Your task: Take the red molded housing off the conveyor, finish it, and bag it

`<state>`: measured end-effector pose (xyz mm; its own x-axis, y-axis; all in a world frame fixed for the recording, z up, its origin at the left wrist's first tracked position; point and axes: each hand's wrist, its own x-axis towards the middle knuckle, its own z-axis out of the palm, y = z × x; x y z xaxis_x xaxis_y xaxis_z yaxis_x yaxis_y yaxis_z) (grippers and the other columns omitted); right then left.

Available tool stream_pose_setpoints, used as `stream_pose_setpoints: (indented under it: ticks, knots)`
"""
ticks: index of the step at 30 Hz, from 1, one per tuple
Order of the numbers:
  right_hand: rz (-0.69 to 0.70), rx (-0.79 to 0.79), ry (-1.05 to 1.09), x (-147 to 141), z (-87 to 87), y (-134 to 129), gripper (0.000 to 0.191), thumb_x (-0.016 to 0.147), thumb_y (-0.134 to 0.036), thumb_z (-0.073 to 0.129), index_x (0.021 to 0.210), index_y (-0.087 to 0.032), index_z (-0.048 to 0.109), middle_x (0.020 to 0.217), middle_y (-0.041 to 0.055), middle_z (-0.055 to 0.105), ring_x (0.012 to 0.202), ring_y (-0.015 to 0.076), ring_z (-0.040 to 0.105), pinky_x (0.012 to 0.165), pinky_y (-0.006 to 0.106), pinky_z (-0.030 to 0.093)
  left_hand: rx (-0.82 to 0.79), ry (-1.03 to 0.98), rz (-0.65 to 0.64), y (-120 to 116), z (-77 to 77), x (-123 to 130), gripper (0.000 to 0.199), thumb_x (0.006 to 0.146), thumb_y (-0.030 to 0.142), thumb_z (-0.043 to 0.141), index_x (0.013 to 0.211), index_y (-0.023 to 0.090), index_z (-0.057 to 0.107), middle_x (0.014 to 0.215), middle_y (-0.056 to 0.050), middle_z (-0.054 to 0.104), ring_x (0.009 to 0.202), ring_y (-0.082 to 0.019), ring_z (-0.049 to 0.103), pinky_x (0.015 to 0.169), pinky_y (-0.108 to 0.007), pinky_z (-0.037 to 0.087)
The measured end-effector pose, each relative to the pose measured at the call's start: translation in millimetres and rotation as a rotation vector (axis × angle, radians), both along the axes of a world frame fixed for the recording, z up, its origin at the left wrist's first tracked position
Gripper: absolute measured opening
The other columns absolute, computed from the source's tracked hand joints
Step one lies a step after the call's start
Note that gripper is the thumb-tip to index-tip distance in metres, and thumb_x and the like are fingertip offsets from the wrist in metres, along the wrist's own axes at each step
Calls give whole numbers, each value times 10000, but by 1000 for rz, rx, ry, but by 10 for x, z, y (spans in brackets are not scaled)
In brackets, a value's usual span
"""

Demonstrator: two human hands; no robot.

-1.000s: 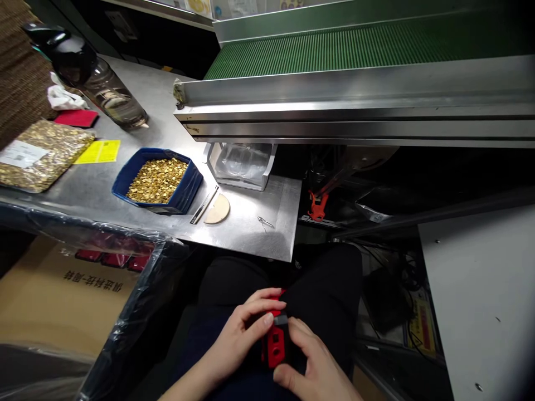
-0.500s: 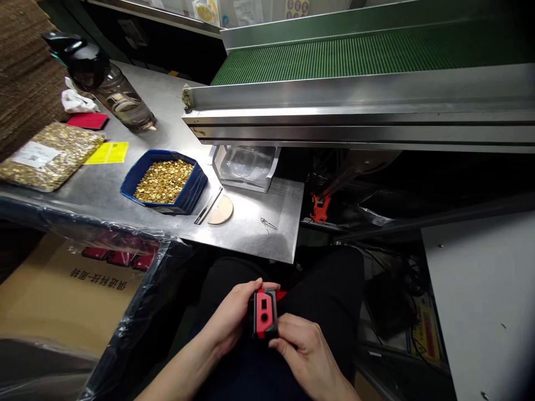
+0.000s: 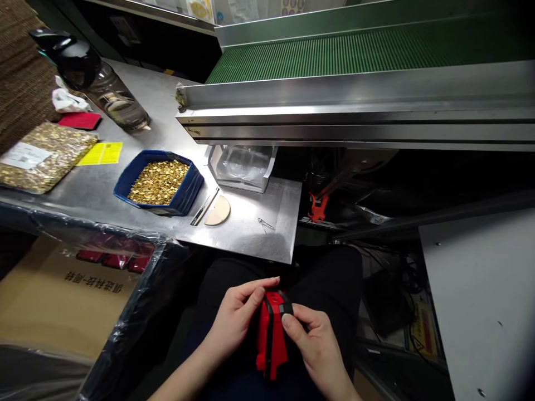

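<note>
Over my lap, a red and black plastic housing (image 3: 272, 334) is held between both hands, its narrow side up and its red body pointing toward me. My left hand (image 3: 236, 314) grips its far left side, thumb on the edge and fingers stretched over the far end. With thumb and forefinger, my right hand (image 3: 315, 337) pinches the black part on the housing's right side. The other fingers of the right hand curl under. What kind of device the housing belongs to I cannot tell.
A blue bin (image 3: 190, 189) of small brass-coloured parts, a grey tray (image 3: 267, 172), a wooden disc (image 3: 218, 211) and a small metal piece (image 3: 266, 224) lie on the metal table (image 3: 234, 239). Behind runs a green conveyor (image 3: 313, 55). A lined carton (image 3: 45, 301) stands left.
The housing has been turned in my hands: its face with square and round holes has gone from view, and its long red body now points toward me. Both hands shifted their grip.
</note>
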<state>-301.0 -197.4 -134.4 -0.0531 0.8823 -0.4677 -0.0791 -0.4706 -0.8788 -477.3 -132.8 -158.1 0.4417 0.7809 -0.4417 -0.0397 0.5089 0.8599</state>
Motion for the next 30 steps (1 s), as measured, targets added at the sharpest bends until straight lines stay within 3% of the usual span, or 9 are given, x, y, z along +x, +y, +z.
stream_pose_setpoints:
  ticks: [4,8,12,15,18,20,23,26,30]
  knots:
    - [28,8,-65,-15,27,-20,372,969,-506,617,964,-184,803,777,27,665,730,167,553,670,271,434,105,3,-101,-31,122,-51,337,1039,473,556,1202,280,779,1355,-65,692,1354,-333,543,1211,-481,356]
    - [74,25,-124,-36,25,-43,347,976,-479,613,966,-193,810,820,35,693,750,166,568,680,262,440,46,73,-52,-58,187,-20,233,959,416,674,1029,265,838,1225,-73,757,1301,-357,587,1184,-496,395]
    - [85,-22,-151,-33,-29,-55,358,984,-492,600,1005,-190,792,811,39,694,734,172,580,669,270,455,-108,59,18,-41,140,64,299,953,447,662,987,212,843,1167,-107,774,1245,-381,623,1152,-494,423]
    - [112,-89,-42,-21,-64,-67,331,974,-477,629,1158,-220,723,884,37,704,798,193,636,732,286,506,-217,65,58,-22,61,90,391,940,514,670,978,161,835,1039,-133,793,1099,-400,682,1068,-504,483]
    - [136,-157,69,-28,-102,-89,330,972,-492,632,1124,-207,700,897,42,709,797,190,655,734,289,520,-212,127,19,-64,-11,49,507,983,587,590,1140,148,789,934,-123,780,972,-382,701,991,-518,517]
    - [104,-203,117,-49,-134,-98,381,982,-529,602,972,-164,711,776,32,681,682,153,609,643,256,478,-138,106,-51,-133,-39,-7,537,986,559,623,1395,212,645,1189,-122,736,1126,-375,656,1056,-506,482]
    - [-12,-231,214,-75,-176,-92,410,980,-519,619,861,-136,698,682,8,623,631,116,544,606,228,434,-1,38,-160,-248,-50,-99,879,889,451,811,1607,334,318,1643,-79,364,1463,-370,381,1227,-495,304]
    - [-156,-285,384,-45,-209,-87,366,961,-487,666,859,-137,698,699,2,618,660,111,552,614,219,451,104,50,-247,-311,-40,-164,1170,754,398,943,1636,354,175,1714,-66,170,1547,-390,188,1271,-532,196]
    - [-297,-397,571,68,-253,-120,296,866,-422,798,871,-141,707,736,-2,637,621,102,569,569,211,474,212,126,-265,-301,-2,-194,1155,723,369,971,1624,353,250,1687,-83,254,1532,-392,236,1274,-539,205]
